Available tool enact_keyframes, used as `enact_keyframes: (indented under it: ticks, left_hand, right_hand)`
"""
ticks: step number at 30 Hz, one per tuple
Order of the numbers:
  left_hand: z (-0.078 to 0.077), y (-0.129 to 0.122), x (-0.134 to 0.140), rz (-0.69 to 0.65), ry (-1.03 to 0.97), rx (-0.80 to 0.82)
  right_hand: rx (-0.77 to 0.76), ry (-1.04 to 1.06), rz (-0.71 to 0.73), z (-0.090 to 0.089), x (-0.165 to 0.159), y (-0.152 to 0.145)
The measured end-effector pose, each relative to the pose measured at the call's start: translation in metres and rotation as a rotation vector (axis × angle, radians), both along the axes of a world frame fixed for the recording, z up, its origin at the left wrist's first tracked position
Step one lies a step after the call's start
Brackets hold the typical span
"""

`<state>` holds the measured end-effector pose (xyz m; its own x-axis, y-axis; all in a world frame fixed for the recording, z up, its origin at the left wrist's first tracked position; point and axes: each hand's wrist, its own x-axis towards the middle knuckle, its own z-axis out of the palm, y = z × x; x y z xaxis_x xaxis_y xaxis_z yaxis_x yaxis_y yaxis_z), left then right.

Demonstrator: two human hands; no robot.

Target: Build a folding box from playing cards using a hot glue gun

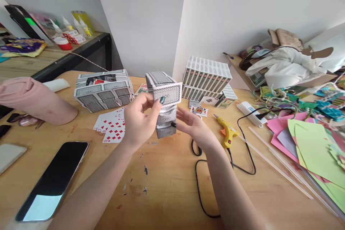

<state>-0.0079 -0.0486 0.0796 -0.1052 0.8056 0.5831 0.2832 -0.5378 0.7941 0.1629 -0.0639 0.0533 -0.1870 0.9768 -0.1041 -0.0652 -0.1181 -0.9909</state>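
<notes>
My left hand [141,120] pinches a grey-backed playing card [171,94] between thumb and fingers, at the upper front of a structure made of playing cards [165,119]. This structure has stacked, folded-looking sections and a flat top running back. My right hand [195,129] is at its lower right side, thumb on the front edge and fingers along the side, partly hidden. To the left of my left hand, diamond playing cards [113,125] lie fanned face up. Behind them stands an open-topped box built of playing cards [104,91], with loose cards inside.
A yellow glue gun [228,131] with its black cord lies at right, near glue sticks [280,163], a power strip [250,113] and coloured paper [315,151]. Stacked card boxes [206,75] stand behind. A phone [55,179] and pink tumbler [40,99] are at left.
</notes>
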Motion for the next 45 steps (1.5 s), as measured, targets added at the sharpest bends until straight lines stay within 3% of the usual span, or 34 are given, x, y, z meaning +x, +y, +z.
enact_keyframes:
  ticks: [5, 8, 13, 17, 22, 30, 45]
  left_hand:
    - [-0.004, -0.004, 0.007, 0.032, 0.195, 0.018]
    - [-0.005, -0.007, 0.012, 0.055, 0.275, 0.088]
    - [-0.004, -0.011, 0.015, 0.013, 0.319, 0.131]
    - [-0.006, -0.010, 0.013, -0.081, 0.204, -0.004]
    - [-0.011, -0.003, 0.010, -0.190, 0.023, -0.164]
    - [-0.017, 0.001, 0.020, -0.115, -0.236, -0.186]
    - [-0.020, -0.002, 0.021, -0.041, -0.311, -0.138]
  right_hand:
    - [0.382, -0.039, -0.407, 0.018, -0.007, -0.011]
    - [0.436, -0.068, -0.497, 0.023, -0.014, -0.016]
    - [0.374, -0.003, -0.511, 0.023, -0.018, -0.017]
    - [0.352, 0.057, -0.482, 0.020, -0.020, -0.015]
    - [0.458, 0.080, -0.511, 0.010, -0.028, -0.014]
    - [0.586, -0.189, -0.707, 0.003, -0.032, -0.017]
    - [0.754, -0.320, -0.664, 0.013, -0.025, -0.017]
